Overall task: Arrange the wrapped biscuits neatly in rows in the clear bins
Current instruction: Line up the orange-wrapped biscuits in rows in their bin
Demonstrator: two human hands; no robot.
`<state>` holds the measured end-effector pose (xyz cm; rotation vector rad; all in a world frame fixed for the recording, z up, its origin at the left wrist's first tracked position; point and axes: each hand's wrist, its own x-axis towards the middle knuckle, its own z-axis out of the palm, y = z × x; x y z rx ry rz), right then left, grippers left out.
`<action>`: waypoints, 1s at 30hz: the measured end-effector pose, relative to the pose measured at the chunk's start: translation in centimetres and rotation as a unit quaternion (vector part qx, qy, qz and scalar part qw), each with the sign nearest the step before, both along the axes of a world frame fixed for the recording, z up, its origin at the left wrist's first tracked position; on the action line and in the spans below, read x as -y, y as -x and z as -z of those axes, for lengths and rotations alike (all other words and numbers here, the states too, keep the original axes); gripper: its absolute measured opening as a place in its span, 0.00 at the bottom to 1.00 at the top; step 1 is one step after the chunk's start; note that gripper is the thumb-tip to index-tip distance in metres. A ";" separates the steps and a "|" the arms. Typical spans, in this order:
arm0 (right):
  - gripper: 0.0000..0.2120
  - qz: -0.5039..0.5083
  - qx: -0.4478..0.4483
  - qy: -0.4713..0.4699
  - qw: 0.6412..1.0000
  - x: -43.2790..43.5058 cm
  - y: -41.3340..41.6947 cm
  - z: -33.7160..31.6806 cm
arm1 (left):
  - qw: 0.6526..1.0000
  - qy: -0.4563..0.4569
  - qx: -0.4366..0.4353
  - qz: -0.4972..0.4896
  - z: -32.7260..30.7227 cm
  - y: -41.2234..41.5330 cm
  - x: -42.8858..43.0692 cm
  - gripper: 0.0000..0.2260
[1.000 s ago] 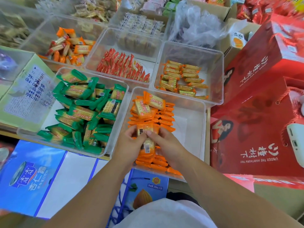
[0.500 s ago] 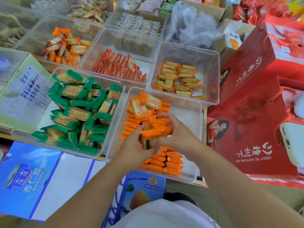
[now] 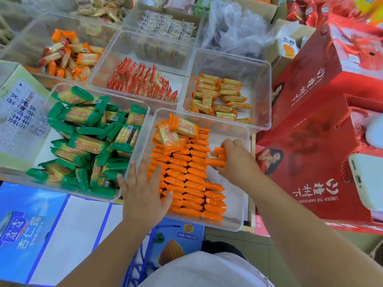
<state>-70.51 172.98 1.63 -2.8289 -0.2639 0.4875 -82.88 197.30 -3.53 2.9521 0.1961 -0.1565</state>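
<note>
Surroundings: snack bins crowd the tabletop.
Orange biscuits: near bin, two full rows, a third begun.
Left hand: flat, fingers spread on the left row.
Right hand: pinches a few packs at the third row.
Risk: released packs may splay; rows could topple into the bare gap.

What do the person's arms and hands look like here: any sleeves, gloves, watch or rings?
Both hands are bare. The left hand and right hand wear no gloves, and no ring shows on the fingers in view. The left forearm and right forearm carry no sleeve, watch or bracelet as far as the frame shows. The only clothing visible is a white garment at the bottom edge.
</note>
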 end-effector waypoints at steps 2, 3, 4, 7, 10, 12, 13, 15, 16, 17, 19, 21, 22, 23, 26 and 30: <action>0.26 -0.011 -0.021 0.040 0.999 -0.7 0.3 1.3 | 1.000 -0.003 -0.002 0.003 0.5 0.3 -0.3 0.34; 0.27 -0.005 -0.041 0.038 0.998 -1.0 0.5 1.9 | 1.000 -0.004 -0.002 0.006 0.7 0.3 -0.4 0.33; 0.28 0.005 -0.063 0.034 0.997 -1.3 0.5 2.5 | 1.000 -0.007 -0.003 0.009 0.7 0.2 -0.4 0.32; 0.34 0.043 -0.151 -0.002 0.988 -1.7 0.1 3.4 | 1.000 -0.005 -0.002 0.013 0.9 0.2 -0.4 0.30; 0.31 0.094 -0.241 -0.082 0.962 -2.0 -0.7 3.4 | 1.000 -0.001 0.005 0.010 1.1 0.3 -0.4 0.30; 0.25 0.120 -0.271 -0.100 0.950 -2.0 -1.2 3.4 | 1.000 0.001 0.010 0.011 1.2 0.4 -0.4 0.29; 0.24 0.131 -0.286 -0.099 0.944 -2.0 -1.3 3.4 | 1.000 0.003 0.014 0.011 1.3 0.4 -0.4 0.29; 0.24 0.154 -0.319 -0.101 0.930 -1.9 -1.5 3.3 | 1.000 0.003 0.018 0.013 1.4 0.4 -0.5 0.29; 0.24 0.166 -0.333 -0.108 0.922 -1.9 -1.5 3.3 | 1.000 0.001 0.018 0.014 1.4 0.4 -0.5 0.28; 0.23 0.174 -0.343 -0.111 0.917 -1.9 -1.5 3.3 | 1.000 -0.001 0.018 0.014 1.4 0.4 -0.5 0.28; 0.21 0.169 -0.355 -0.096 0.914 -1.9 -1.6 3.3 | 1.000 -0.001 0.021 0.015 1.4 0.4 -0.5 0.28; 0.18 0.162 -0.356 -0.084 0.917 -2.2 -1.5 3.4 | 1.000 -0.002 0.023 0.016 1.4 0.4 -0.5 0.28; 0.18 0.161 -0.349 -0.083 0.920 -2.4 -1.4 3.5 | 1.000 -0.003 0.023 0.015 1.5 0.4 -0.5 0.28; 0.18 0.158 -0.340 -0.082 0.924 -2.6 -1.3 3.5 | 1.000 -0.003 0.023 0.016 1.5 0.4 -0.5 0.27; 0.18 0.151 -0.327 -0.094 0.928 -3.0 -1.0 3.7 | 1.000 -0.005 0.024 0.016 1.6 0.4 -0.5 0.28; 0.21 0.184 -0.340 -0.150 0.910 -2.5 -0.5 4.2 | 0.999 -0.006 0.027 0.016 1.7 0.4 -0.4 0.28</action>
